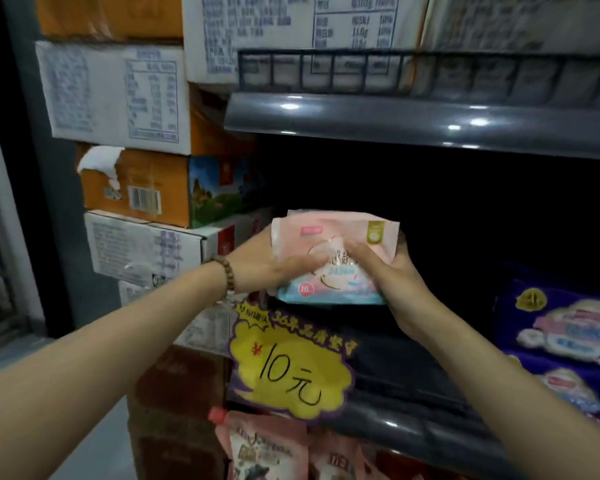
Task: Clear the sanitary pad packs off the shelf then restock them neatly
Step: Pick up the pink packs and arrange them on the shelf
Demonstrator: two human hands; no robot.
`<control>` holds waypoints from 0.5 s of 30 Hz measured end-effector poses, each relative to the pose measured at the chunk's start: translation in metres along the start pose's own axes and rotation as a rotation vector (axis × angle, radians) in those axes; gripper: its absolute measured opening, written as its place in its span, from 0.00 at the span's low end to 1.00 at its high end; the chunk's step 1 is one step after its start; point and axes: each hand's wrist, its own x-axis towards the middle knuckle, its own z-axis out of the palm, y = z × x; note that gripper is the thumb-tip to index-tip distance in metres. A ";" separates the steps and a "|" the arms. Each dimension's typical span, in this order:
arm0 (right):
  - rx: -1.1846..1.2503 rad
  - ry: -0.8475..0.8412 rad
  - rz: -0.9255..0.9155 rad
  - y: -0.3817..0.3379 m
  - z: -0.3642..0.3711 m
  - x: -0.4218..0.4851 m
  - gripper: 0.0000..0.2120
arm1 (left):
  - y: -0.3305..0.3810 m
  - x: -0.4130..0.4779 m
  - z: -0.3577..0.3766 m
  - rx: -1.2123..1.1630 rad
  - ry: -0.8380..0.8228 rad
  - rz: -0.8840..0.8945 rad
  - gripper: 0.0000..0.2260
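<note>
Dim shop shelving is filling the view, with cardboard cartons [132, 188] stacking up on the left and a dark, nearly bare shelf [409, 368] running across the middle. Both hands are closing on one pink pad pack [333, 258], which is hanging just above the left end of that shelf, right over a yellow price sign [291, 368] clipped to its front edge. The left hand [278, 268], with a bead bracelet [224, 275] on its wrist, is wrapping the pack's left edge, thumb lying across the front. The right hand [392, 271] is cupping the right side from below, its fingers [357, 254] pressing across the printed face. A second pack seems to be sitting behind the first, though the blur is making that hard to confirm. Blue pad packs [565, 341] are lying on the shelf well off to the right.

Whether the pack is coming off or going back is not clear from this view; judging by how bare the shelf is, it is probably restocking. Doing it well is meaning keeping the pack upright with its printed face outward, setting its bottom edge flat on the shelf, squaring it against the left end, and letting go only once it is standing unaided. Squeezing lightly is wise, since the soft wrapper is likely creasing easily.
</note>
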 end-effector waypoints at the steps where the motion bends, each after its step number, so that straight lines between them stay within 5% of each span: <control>1: -0.003 -0.033 0.020 0.008 -0.006 0.011 0.42 | -0.010 0.009 0.003 0.008 0.000 0.017 0.06; 7: -0.108 -0.095 0.068 0.060 -0.019 0.056 0.46 | -0.085 0.055 0.002 0.100 -0.027 -0.139 0.53; 15: -0.473 -0.313 0.130 0.130 -0.028 0.064 0.39 | -0.135 0.067 0.014 0.727 -0.304 -0.194 0.44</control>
